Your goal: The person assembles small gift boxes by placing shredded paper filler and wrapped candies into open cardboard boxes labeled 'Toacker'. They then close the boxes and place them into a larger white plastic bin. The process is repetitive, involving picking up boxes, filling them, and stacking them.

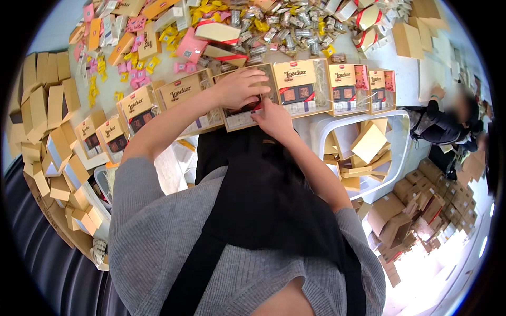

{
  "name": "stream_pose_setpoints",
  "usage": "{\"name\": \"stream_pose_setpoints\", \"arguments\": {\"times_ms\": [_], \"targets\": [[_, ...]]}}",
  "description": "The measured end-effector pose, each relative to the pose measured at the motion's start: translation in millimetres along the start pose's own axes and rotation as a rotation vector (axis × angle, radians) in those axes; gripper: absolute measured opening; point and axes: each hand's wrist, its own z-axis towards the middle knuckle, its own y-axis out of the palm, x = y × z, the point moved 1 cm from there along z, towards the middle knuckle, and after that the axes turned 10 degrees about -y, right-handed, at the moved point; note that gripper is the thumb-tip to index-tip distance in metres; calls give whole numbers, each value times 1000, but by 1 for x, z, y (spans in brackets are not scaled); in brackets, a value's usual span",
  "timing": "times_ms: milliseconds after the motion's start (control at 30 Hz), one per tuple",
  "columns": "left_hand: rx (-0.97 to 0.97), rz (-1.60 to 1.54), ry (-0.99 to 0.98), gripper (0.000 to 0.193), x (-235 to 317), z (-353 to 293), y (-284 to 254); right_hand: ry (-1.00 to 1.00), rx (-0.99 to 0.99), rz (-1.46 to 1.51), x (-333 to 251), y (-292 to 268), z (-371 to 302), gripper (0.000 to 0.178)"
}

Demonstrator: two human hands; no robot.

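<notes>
Fingers (265, 105) of the right hand (275, 124) and left hand (236, 89) bent, close together over an open gift box (241, 123); can't tell if pinching anything. Box sits on the table (108, 87) in front of the body, left of 1 similar box (287, 66). Probably light, stiffish card, crushable; best held by its 2 side walls. Open face up, toward wearer; long axis unclear, hands cover it.
</notes>
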Motion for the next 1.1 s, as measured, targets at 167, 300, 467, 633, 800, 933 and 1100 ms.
{"name": "stream_pose_setpoints", "arguments": {"times_ms": [167,300,467,633,800,933,1100], "targets": [[427,-114,-666,21,-56,89,0,-22,224,638,43,-41,17,20],[250,199,-824,30,-56,141,16,-17,500,748,54,-93,48,11],[167,297,-900,35,-57,154,25,12,522,844,101,-113,49,10],[174,170,-808,49,-56,142,13,9,551,1025,120,-119,43,8],[488,82,-878,31,-51,86,-26,-21,721,961,160,-133,40,9],[473,282,-918,33,-76,11,-50,-18,707,931,154,-135,35,10],[199,539,-726,49,-62,25,-67,-89,601,978,132,-108,55,9]]}}
